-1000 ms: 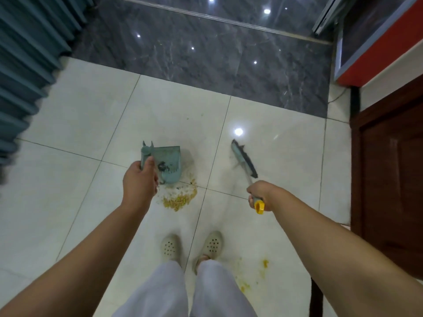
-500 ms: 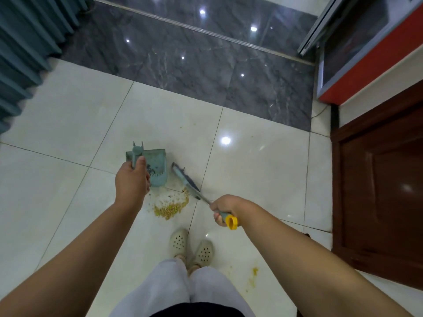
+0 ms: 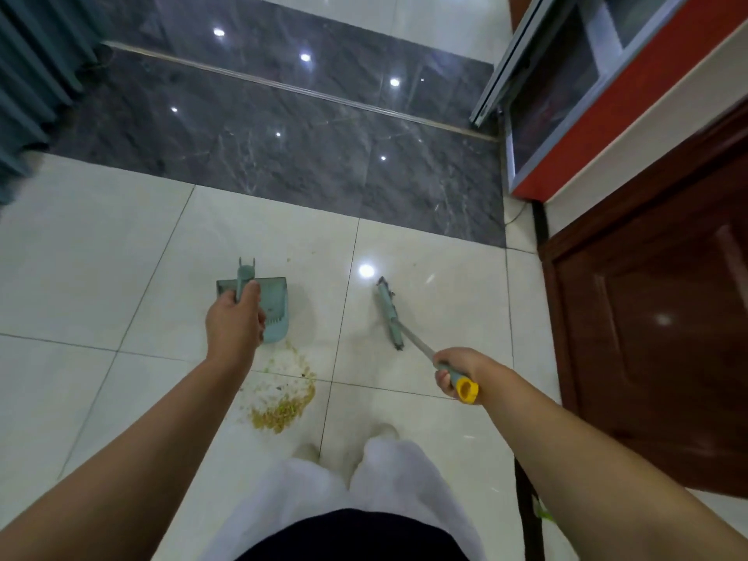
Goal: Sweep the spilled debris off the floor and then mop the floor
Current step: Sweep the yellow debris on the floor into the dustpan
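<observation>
A pile of white and yellow grain debris (image 3: 283, 392) lies on the pale floor tiles just in front of my feet. My left hand (image 3: 234, 323) grips the handle of a teal dustpan (image 3: 277, 313), whose mouth sits at the far edge of the pile. To the right, my right hand (image 3: 455, 372) grips the yellow-capped handle of a broom. Its teal brush head (image 3: 389, 313) rests on the floor to the right of the dustpan, well apart from the pile.
A dark brown wooden door (image 3: 655, 338) stands on the right, with a red and grey cabinet (image 3: 607, 99) behind it. A dark marble strip (image 3: 283, 131) crosses the floor ahead. Teal curtains (image 3: 36, 62) hang at the far left. My white-trousered legs (image 3: 364, 487) fill the bottom centre.
The broom head has swung away to the right from the spot beside the pile and dustpan. The dustpan stays at the pile's far edge. The view has tilted up slightly.
</observation>
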